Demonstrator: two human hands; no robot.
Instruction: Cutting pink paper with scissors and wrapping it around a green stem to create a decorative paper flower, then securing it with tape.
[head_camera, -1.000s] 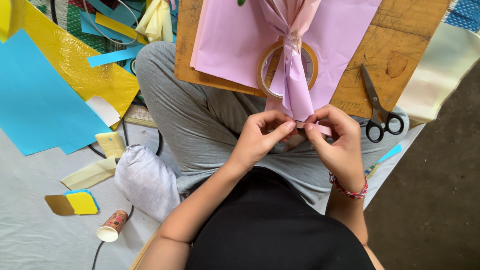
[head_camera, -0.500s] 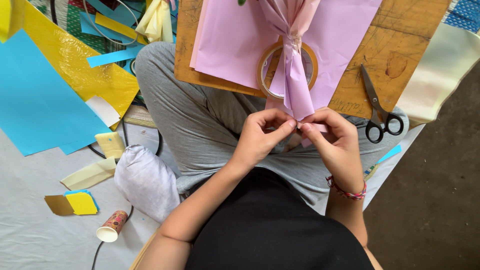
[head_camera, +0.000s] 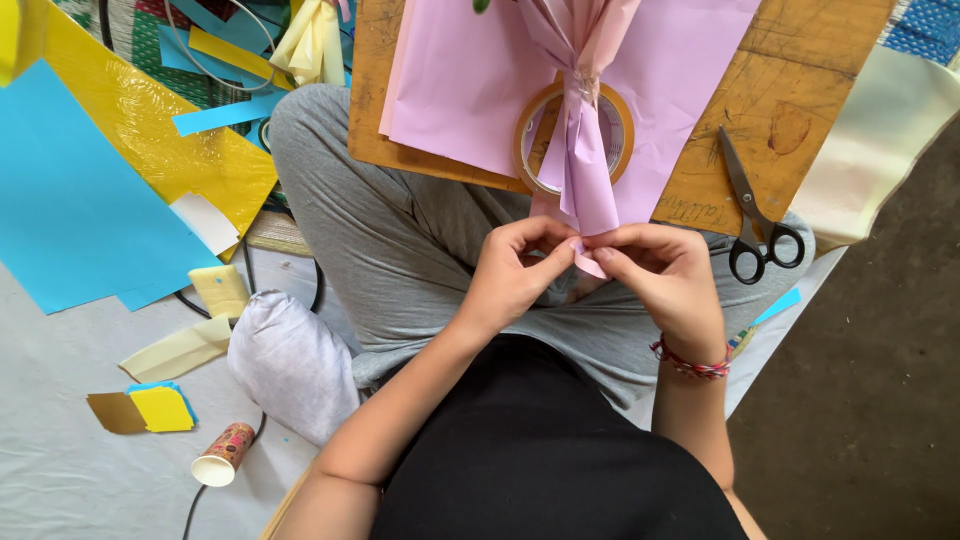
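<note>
Over the lap, both hands (head_camera: 590, 265) pinch the pink paper bundle (head_camera: 585, 170).

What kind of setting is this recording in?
Probably an informal craft spot on the floor, likely at home. A wooden board sits on the person's lap with pink paper, a tape roll and scissors; paper scraps lie on the floor.

A person in a black top (head_camera: 540, 450) and grey trousers (head_camera: 400, 240), arms bare, a red, pink and blue braided bracelet (head_camera: 690, 362) circling the right wrist.
</note>
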